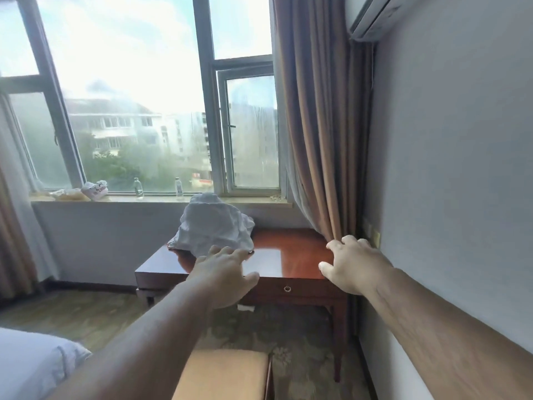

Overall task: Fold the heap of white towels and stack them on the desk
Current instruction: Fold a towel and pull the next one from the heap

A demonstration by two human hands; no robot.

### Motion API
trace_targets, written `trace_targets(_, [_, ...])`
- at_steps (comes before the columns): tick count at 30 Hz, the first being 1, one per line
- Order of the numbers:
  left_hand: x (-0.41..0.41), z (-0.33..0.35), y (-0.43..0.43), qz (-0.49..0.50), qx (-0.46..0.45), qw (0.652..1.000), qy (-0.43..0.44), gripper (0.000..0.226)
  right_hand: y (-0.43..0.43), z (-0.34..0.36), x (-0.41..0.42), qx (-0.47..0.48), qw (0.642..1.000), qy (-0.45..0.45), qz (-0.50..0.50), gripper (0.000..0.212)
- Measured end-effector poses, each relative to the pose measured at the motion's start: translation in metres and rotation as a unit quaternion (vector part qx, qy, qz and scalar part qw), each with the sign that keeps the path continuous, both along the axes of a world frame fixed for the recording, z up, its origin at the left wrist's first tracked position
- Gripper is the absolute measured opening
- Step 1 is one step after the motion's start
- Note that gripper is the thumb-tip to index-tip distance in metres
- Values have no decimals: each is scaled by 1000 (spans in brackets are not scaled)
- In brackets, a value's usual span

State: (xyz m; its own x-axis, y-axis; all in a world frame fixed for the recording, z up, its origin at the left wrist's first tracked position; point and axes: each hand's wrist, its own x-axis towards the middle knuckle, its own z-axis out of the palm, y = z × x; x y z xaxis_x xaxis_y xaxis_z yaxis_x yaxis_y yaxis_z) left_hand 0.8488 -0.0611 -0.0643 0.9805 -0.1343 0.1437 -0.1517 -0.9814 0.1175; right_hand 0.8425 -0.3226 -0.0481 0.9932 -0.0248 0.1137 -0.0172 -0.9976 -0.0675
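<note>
A crumpled heap of white towels [215, 223] lies on the far left part of a glossy reddish-brown wooden desk [288, 259] under the window. My left hand [223, 271] is stretched out in the air in front of the heap, fingers spread and holding nothing; its fingertips overlap the heap's lower edge in the picture. My right hand [353, 265] is also held out, fingers spread and empty, over the desk's right end by the curtain.
A brown curtain [323, 125] hangs at the desk's right end against a grey wall. A tan stool seat [225, 373] stands in front of the desk. The windowsill [161, 199] carries two bottles and bags. A bed corner [31, 362] shows at bottom left.
</note>
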Motion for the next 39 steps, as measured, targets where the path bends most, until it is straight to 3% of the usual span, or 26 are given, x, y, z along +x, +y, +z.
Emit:
trace_targets(8, [125, -7, -40, -28, -20, 999, 12, 73, -36, 5, 109, -20, 999, -27, -24, 61])
trace_targets(18, [318, -15, -21, 9, -54, 998, 31, 78, -32, 4, 296, -28, 998, -45, -13, 57])
trace_targets(27, [428, -28, -18, 35, -82, 996, -24, 62, -8, -22, 435, -54, 995, -71, 41, 43])
trace_targets(31, [467, -35, -25, 66, -133, 987, -67, 55, -8, -31, 490, -21, 986, -145, 78, 33])
trace_targets(34, [499, -42, -34, 87, -117, 986, -86, 57, -14, -40, 535, -14, 977, -189, 99, 29])
trace_targets(39, [563, -44, -59, 103, -85, 985, -107, 57, -33, -56, 626, -39, 976, -150, 152, 35])
